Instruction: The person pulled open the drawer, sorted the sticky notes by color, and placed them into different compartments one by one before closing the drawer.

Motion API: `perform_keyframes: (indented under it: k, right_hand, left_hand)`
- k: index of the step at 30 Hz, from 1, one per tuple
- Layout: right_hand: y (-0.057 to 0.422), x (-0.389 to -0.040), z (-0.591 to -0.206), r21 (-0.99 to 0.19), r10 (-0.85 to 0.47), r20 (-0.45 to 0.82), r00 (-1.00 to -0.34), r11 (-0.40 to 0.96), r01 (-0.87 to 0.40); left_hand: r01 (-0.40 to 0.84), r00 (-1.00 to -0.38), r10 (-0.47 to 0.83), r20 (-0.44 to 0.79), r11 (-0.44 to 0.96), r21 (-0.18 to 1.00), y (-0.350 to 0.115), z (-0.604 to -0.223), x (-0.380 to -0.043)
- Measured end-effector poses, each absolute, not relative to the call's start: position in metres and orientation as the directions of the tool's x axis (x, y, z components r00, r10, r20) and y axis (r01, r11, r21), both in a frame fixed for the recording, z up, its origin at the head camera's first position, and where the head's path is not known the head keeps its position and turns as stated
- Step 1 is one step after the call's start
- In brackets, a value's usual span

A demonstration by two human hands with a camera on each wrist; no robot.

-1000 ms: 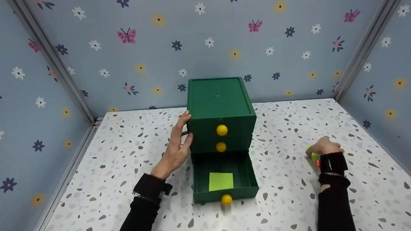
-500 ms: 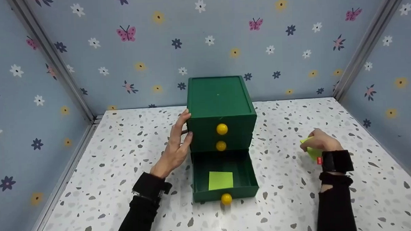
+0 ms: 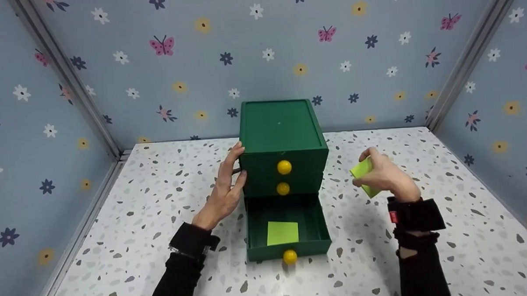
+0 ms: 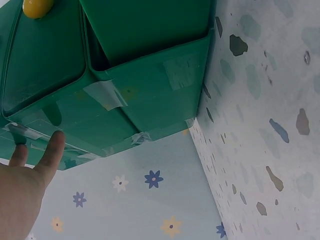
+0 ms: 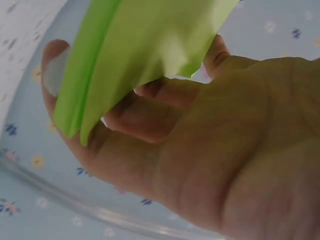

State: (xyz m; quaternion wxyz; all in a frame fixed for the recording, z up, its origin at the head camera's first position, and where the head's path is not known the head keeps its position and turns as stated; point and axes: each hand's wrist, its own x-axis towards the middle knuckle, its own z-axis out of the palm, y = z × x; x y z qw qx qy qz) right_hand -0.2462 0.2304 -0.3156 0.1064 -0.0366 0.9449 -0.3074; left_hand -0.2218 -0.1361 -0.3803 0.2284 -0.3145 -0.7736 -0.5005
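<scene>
A green drawer unit (image 3: 281, 125) with round yellow knobs stands mid-table, its bottom drawer (image 3: 312, 218) pulled out. Inside that drawer lies a lime-green sticky note (image 3: 282, 233). My left hand (image 3: 221, 193) rests its fingertips against the unit's left side; in the left wrist view, extended fingers (image 4: 52, 155) meet the taped green wall (image 4: 95, 130). Right of the unit, my right hand (image 3: 385, 174) pinches a lime-green pad of sticky notes (image 3: 364, 167) between thumb and fingers. The right wrist view shows the pad (image 5: 145, 45) up close, its lower sheets bending away from the thicker stack.
The white speckled table (image 3: 159, 178) runs back to a blue flowered wall (image 3: 260, 56). Similar panels (image 3: 502, 91) enclose both sides, with metal strips at the corners. The upper two drawers are closed, their yellow knobs (image 3: 284, 167) projecting forward.
My right hand has lifted the sticky note pad from the table on the right and carried it leftward, toward the drawer unit. The left hand and open drawer have stayed put.
</scene>
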Motion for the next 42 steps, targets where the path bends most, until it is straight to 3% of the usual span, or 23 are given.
perform_keyframes:
  k: [9,19,30,42]
  right_hand:
    - [0.176,-0.215,-0.314,-0.376,-0.198,0.049,-0.979,0.904,-0.202]
    - [0.143,-0.192,-0.320,-0.279,-0.340,0.106,-0.935,0.892,-0.356]
    - [0.122,-0.182,-0.327,-0.323,-0.442,0.135,-0.887,0.826,-0.461]
    - [0.113,-0.178,-0.337,-0.285,-0.577,0.090,-0.812,0.766,-0.576]
  left_hand:
    - [0.712,-0.702,0.254,0.666,0.285,0.641,-0.137,-0.382,-0.223]
    - [0.724,-0.690,0.258,0.677,0.283,0.630,-0.137,-0.380,-0.224]
    - [0.736,-0.676,0.255,0.691,0.276,0.618,-0.141,-0.406,-0.245]
    - [0.740,-0.672,0.251,0.697,0.277,0.613,-0.136,-0.383,-0.225]
